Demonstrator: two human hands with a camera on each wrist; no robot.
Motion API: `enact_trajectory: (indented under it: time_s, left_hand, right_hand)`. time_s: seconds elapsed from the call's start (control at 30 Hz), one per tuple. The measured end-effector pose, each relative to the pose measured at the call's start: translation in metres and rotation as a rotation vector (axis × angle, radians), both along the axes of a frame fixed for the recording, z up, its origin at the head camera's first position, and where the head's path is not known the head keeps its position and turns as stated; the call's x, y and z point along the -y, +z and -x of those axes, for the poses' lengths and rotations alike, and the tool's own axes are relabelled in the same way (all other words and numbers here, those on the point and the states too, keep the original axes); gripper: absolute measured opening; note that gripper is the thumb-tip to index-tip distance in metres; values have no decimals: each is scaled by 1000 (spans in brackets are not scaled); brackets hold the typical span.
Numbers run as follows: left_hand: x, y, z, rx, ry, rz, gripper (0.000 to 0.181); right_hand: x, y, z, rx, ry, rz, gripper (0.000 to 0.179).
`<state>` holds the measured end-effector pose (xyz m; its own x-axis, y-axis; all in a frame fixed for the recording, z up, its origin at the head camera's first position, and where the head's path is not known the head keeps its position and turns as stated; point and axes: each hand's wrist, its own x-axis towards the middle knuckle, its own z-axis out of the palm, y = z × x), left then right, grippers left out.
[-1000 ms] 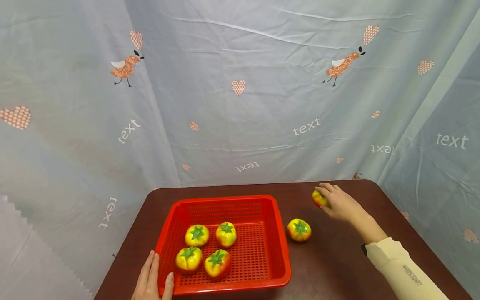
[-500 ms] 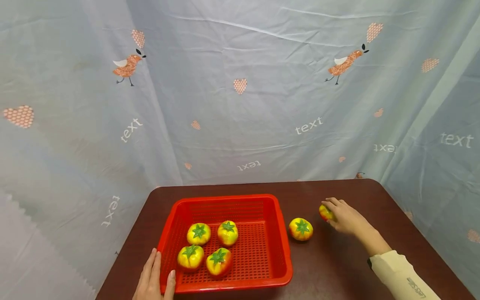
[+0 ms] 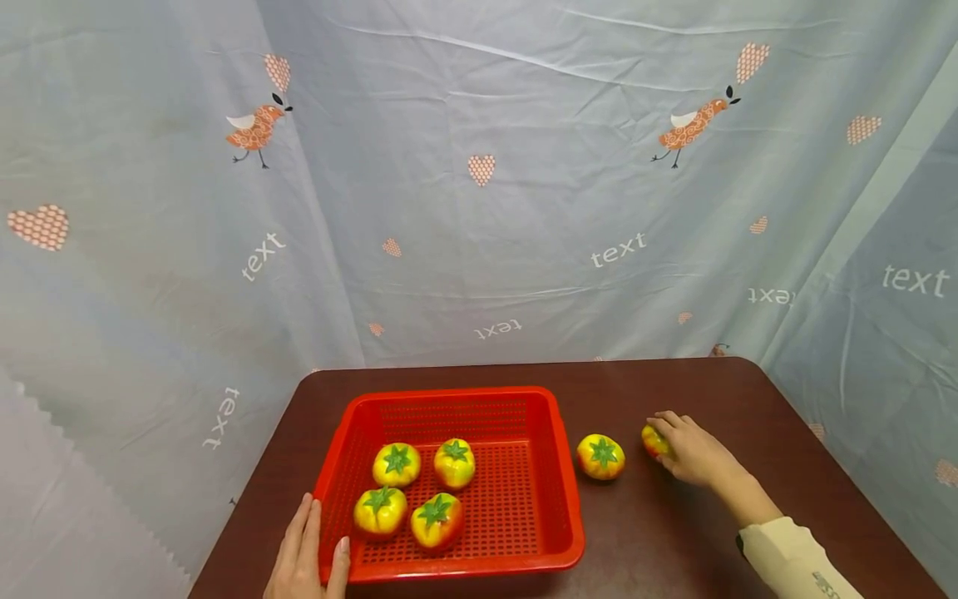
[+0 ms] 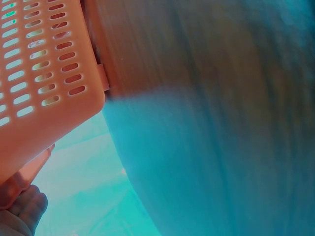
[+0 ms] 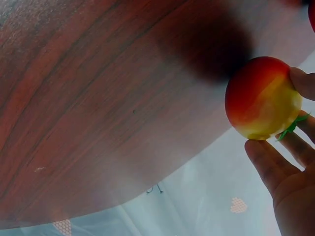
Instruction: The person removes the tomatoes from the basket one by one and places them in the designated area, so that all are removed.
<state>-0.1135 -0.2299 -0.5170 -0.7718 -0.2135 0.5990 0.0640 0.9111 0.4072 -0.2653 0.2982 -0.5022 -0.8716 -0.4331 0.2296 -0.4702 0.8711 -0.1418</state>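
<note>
My right hand (image 3: 694, 452) pinches a red-and-yellow tomato (image 3: 655, 442) with a green leafy top, close over the right part of the table. In the right wrist view, thumb and fingertips hold this tomato (image 5: 263, 98) from its leafy side. A second tomato (image 3: 600, 457) rests on the table between that hand and the red plastic basket (image 3: 565, 499). Several similar tomatoes (image 3: 380, 512) sit in the basket's left half. My left hand (image 3: 303, 557) lies at the basket's front left corner, its straight fingers along the outer side and the thumb across the corner.
The dark brown wooden table (image 3: 636, 532) has rounded far corners. A pale blue curtain (image 3: 449, 208) printed with birds and hearts hangs behind it and at both sides. The basket's slotted wall (image 4: 49, 64) fills the upper left of the left wrist view.
My right hand has brought its tomato toward the front of the table and lower, slightly to the right. The left hand, the basket and the other tomatoes stay in place.
</note>
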Motion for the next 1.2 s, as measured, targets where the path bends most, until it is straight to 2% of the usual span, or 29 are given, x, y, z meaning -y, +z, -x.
enact_trajectory:
  time_s: [0.63, 1.1, 1.2]
  left_hand:
    - [-2, 4, 0, 31, 7, -13, 68]
    - [0, -1, 2, -33, -19, -14, 69]
    - [0, -2, 2, -30, -14, -12, 69]
  right_hand:
    - [0, 0, -4, 11, -13, 17, 56]
    - [-1, 2, -6, 43, -32, -4, 57]
    - [-2, 3, -6, 47, -35, -14, 58]
